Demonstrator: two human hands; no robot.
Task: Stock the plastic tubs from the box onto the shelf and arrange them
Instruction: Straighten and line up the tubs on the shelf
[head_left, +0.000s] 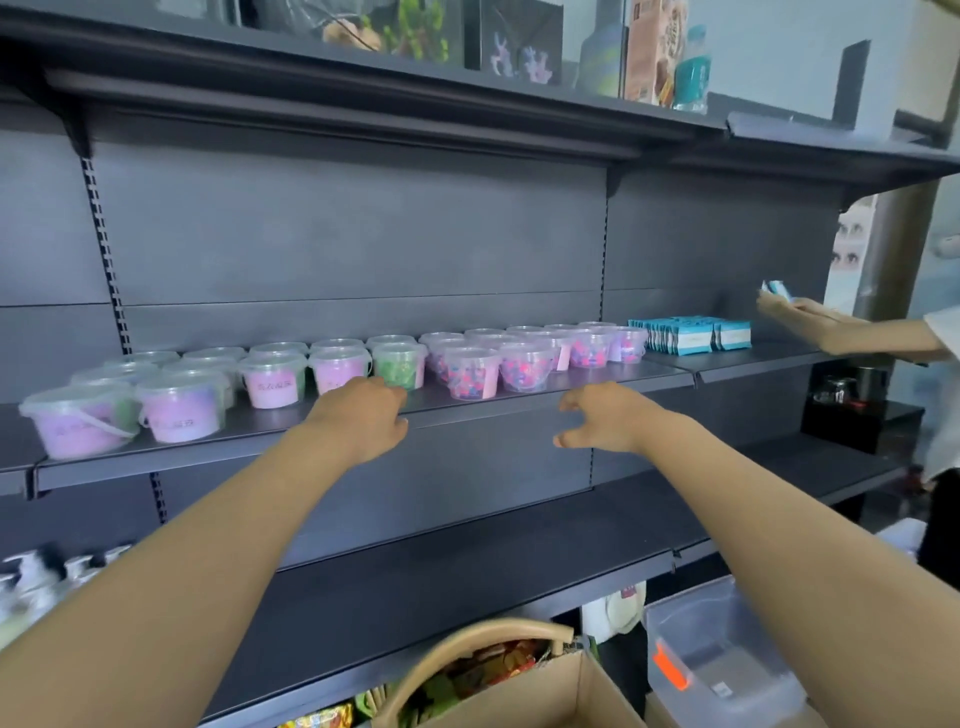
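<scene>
grey steel shelf (270, 426), and the plastic tubs (272, 384) are lined up on it in rows, running from nine o'clock out to about two o'clock in the view. left hand (363, 415) hangs at the shelf's front lip, fingers bent forward and nothing in them, with a pink tub (337, 371) just past the knuckles at eleven o'clock and a green tub (399, 366) at one o'clock. right hand (597, 421), off at three o'clock from the left, is loose-fingered and bare too. it hovers just in front of the lip, with the bead tubs (470, 376) at its eleven o'clock. the cardboard box (545, 696) sits down at six o'clock, and from here i can't see any tubs inside it.

now the risks, as i read them. these tubs look light, and the front row stands close to the edge. a careless knuckle from the left hand could shove the pink tub into the row behind, or tip it forward off the lip. the pink tags (488, 387) on the bead tubs hang out at the side and could catch a finger. the tubs are packed close, so shifting one may drag its neighbours along and spoil the line. out at three o'clock another person's hand (800, 317) works by the teal packets (691, 335), so a wide sweep to the right could crowd that patch.
</scene>
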